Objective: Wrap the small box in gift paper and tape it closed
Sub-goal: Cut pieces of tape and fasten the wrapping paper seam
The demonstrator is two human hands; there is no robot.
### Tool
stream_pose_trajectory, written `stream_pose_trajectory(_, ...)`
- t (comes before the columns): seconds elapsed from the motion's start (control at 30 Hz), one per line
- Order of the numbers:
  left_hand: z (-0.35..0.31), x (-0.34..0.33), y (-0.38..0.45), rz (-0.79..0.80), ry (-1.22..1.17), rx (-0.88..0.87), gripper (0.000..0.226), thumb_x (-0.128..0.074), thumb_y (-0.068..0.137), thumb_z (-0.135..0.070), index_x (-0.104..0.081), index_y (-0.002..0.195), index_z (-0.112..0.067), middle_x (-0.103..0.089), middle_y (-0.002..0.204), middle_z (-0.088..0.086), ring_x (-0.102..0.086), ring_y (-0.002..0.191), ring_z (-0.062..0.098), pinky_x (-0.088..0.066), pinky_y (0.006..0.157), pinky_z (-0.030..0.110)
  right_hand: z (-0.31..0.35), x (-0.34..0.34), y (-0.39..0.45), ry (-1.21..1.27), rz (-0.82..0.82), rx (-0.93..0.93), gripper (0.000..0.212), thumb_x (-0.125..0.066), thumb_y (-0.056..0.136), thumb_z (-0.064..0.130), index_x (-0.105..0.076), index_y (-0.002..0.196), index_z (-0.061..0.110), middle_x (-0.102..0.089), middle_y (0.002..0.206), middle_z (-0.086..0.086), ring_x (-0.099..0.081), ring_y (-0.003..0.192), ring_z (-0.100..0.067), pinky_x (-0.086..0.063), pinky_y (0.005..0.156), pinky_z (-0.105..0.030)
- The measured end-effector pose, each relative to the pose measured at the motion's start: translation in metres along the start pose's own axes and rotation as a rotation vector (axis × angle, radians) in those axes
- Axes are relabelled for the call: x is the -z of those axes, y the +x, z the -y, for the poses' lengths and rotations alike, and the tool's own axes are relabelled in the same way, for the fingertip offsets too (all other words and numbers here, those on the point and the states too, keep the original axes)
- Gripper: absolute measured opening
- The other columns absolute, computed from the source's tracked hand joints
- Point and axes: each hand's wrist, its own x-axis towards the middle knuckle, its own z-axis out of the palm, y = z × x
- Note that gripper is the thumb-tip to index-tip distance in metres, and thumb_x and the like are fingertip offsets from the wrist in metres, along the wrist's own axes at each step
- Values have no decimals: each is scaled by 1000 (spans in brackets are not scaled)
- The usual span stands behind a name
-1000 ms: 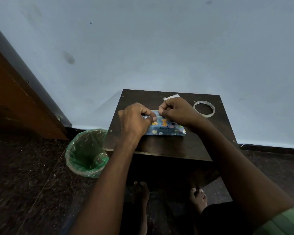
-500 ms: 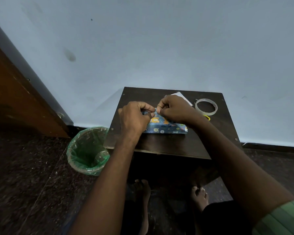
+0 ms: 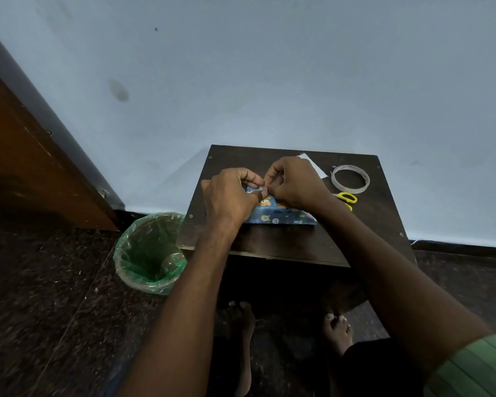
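Note:
A small box wrapped in blue gift paper with cartoon animals (image 3: 281, 215) lies on the dark wooden table (image 3: 284, 247). My left hand (image 3: 229, 196) and my right hand (image 3: 292, 181) meet over the box's far left part, fingers curled. Between their fingertips they pinch a small clear strip that looks like tape (image 3: 257, 188), just above the paper. Both hands cover most of the box's top. A roll of clear tape (image 3: 350, 179) lies at the table's right side, with yellow-handled scissors (image 3: 347, 199) beside it.
A white scrap of paper (image 3: 312, 164) shows behind my right hand. A green-lined bin (image 3: 149, 253) stands on the floor left of the table. The pale wall is close behind the table; a wooden door is at far left. My bare feet are under the table.
Both hands have shifted slightly left and together over the box's far left part. The scissors have come into sight as my right arm moved. The box stays put.

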Motion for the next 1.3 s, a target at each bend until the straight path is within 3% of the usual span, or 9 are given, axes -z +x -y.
stream_pose_trajectory(0.1,1,-1,0,-13,-8,-1,14,-91,81,-37,-78,85,-34,-73,80,-21,-68,90,0,-25,85,33,-9,-6,2,81,-116,-50,38,-88,73,17,-62,100,17,-70,87,5,-64,73,-10,-50,66,-29)
stream_pose_trajectory(0.23,0,-1,-1,-26,-9,16,11,-88,85,-31,-78,85,-35,-75,82,-19,-68,91,3,-26,87,31,-10,-13,1,33,-183,-5,21,-82,79,16,-65,90,17,-67,78,7,-64,75,-13,-50,69,-33)
stream_pose_trajectory(0.43,-2,-1,-2,-51,-10,29,8,-85,87,-27,-80,85,-32,-75,78,-17,-68,84,2,-25,84,29,-11,20,-7,184,114,-18,22,-88,80,14,-73,96,13,-75,77,1,-68,65,-8,-58,65,-32)
stream_pose_trajectory(0.57,-3,-2,-2,-64,4,27,10,-84,87,-26,-79,83,-33,-74,75,-18,-67,80,1,-24,82,29,-10,15,-9,226,130,-20,35,-92,74,6,-73,103,9,-67,76,-4,-59,54,-10,-47,46,-20)
stream_pose_trajectory(0.73,-2,-2,-1,-53,-15,28,10,-85,86,-27,-79,83,-34,-70,71,-21,-68,81,0,-27,86,30,-13,22,-4,243,201,-50,28,-85,81,4,-75,107,11,-65,72,3,-58,58,-8,-49,53,-23)
stream_pose_trajectory(0.83,-3,-2,-1,-50,-9,34,8,-86,86,-28,-79,85,-33,-70,72,-20,-68,82,1,-27,86,30,-14,16,-4,319,73,-73,9,-81,88,17,-77,94,11,-67,64,7,-56,50,-2,-46,50,-21)
stream_pose_trajectory(0.97,-3,-2,-1,-48,-3,36,11,-85,87,-27,-78,82,-33,-73,75,-19,-69,82,1,-25,84,29,-9,5,-5,125,31,-3,26,-92,75,16,-75,95,12,-62,65,13,-56,50,7,-39,53,-10)
stream_pose_trajectory(1.17,-5,-1,-1,-45,-5,41,8,-86,86,-27,-80,85,-32,-73,75,-19,-69,83,1,-26,86,30,-7,23,-1,176,205,-80,31,-91,77,9,-75,104,13,-68,79,3,-60,62,-2,-48,56,-20)
stream_pose_trajectory(1.3,-4,-2,0,-55,9,30,8,-87,86,-29,-80,83,-33,-76,78,-19,-69,83,0,-26,86,30,-9,8,1,220,17,-102,21,-91,77,22,-76,89,13,-75,77,-3,-64,61,-7,-52,55,-25)
